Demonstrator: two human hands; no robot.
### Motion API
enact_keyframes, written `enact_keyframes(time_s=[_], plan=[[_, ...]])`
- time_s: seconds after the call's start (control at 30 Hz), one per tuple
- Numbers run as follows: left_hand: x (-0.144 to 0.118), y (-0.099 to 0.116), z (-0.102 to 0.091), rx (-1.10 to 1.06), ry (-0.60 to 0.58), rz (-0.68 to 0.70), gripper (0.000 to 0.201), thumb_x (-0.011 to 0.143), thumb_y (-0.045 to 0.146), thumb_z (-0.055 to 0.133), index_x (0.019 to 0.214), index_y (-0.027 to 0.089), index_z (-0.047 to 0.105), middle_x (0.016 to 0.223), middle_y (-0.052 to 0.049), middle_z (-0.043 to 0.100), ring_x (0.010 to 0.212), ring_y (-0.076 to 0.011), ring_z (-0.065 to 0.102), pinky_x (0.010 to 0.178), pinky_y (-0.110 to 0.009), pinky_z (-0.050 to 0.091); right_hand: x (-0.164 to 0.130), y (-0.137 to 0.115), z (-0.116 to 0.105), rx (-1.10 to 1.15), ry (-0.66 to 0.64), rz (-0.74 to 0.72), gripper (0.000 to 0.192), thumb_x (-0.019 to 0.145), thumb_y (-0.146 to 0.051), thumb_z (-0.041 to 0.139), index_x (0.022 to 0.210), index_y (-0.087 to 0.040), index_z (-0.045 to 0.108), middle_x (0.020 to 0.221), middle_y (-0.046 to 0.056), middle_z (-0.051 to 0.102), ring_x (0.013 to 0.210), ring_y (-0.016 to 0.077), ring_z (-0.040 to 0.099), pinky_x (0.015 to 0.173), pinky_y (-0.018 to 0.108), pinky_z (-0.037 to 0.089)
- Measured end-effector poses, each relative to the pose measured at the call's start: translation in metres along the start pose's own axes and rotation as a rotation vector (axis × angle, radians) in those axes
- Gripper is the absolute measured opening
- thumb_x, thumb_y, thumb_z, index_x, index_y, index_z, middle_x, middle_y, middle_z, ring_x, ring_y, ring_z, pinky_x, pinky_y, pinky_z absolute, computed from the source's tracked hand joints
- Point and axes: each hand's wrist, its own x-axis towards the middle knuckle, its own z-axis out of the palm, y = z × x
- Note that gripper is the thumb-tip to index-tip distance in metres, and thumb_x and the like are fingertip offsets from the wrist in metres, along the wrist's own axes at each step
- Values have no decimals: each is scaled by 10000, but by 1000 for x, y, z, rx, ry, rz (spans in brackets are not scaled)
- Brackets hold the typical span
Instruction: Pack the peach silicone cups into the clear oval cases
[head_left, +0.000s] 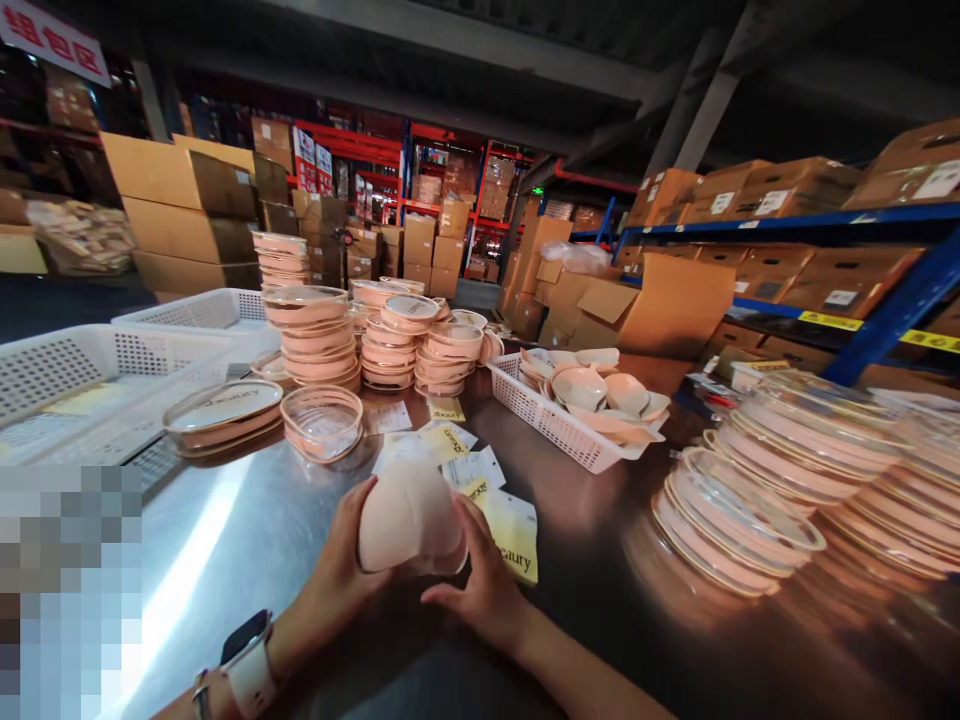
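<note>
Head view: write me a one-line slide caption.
Left hand and right hand around a pale molded cup, with yellow cards, a white basket and stacked round containers beyond.

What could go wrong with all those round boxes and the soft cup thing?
The tall stack of round boxes might topple if an arm bumps it, since the boxes sit one on another.

The loose cards lie close to the right hand, so a sleeve or finger could push them around.

The cups are heaped above the rim of the white basket, so one could slip out.
</note>
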Motion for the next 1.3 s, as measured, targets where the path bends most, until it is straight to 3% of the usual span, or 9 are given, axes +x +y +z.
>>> enact_keyframes(time_s=[0.17,0.37,0.57,0.8,0.87,0.97,1.07,1.2,1.3], plan=[[-3,8,7,-529,-145,-483,640,852,659,509,1286,193,571,1325,-158,647,1254,-335,588,1083,-525,436,2,-7,5,-311,-64,-26,742,788,-141,720,1463,-261,439,1511,197,432,1394,444,387,1049,724,378],[8,7,-3,-572,-144,-629,567,790,590,650,1180,179,629,1107,-123,748,1048,-287,703,939,-450,546,10,0,-1,-314,-67,-193,200,847,-56,583,914,-192,715,1322,157,636,1198,290,633,977,418,571],[6,-4,7,-314,-52,-372,734,518,349,893,1141,203,533,1097,-113,714,1034,-332,686,907,-504,561,14,-1,-5,-274,-80,-295,183,886,-63,537,937,-146,692,1274,178,667,1202,289,633,978,412,567],[4,-11,0,108,-29,-69,747,528,327,843,1213,192,576,1238,-137,665,1190,-392,592,1051,-595,430,16,-9,-10,26,-185,-399,232,956,-127,437,996,-147,665,1206,130,712,1227,248,616,1037,397,518],[8,-7,-5,117,-66,-128,656,595,292,788,1211,199,582,1157,-101,711,1071,-353,660,971,-545,502,16,-2,-13,203,-42,-180,248,982,-195,405,961,-185,652,1046,94,757,1080,214,693,963,362,560],[17,1,-15,23,-35,-260,570,605,276,772,1148,192,619,1017,-64,752,942,-332,695,882,-502,546,19,23,-17,400,341,397,293,990,-393,410,950,-191,619,823,63,724,708,189,711,589,273,606],[27,9,-26,-155,69,-317,565,587,394,806,1087,178,656,1043,-78,755,1022,-367,676,939,-519,522,23,49,-18,451,474,657,461,906,-526,513,1195,-167,546,1002,116,697,756,225,712,542,314,603],[32,21,-40,-595,-8,-417,566,732,639,597,1052,184,699,992,-116,784,968,-353,721,880,-522,570,21,49,-15,133,486,398,585,902,-429,538,1405,-161,405,1404,217,491,1304,329,514,1018,555,490],[30,31,-45,-878,18,-535,555,800,641,472,961,184,741,902,-104,799,880,-333,744,867,-543,582,14,19,-14,-15,274,75,499,936,-267,501,1424,-206,414,1437,165,487,1383,286,433,1108,518,428]])
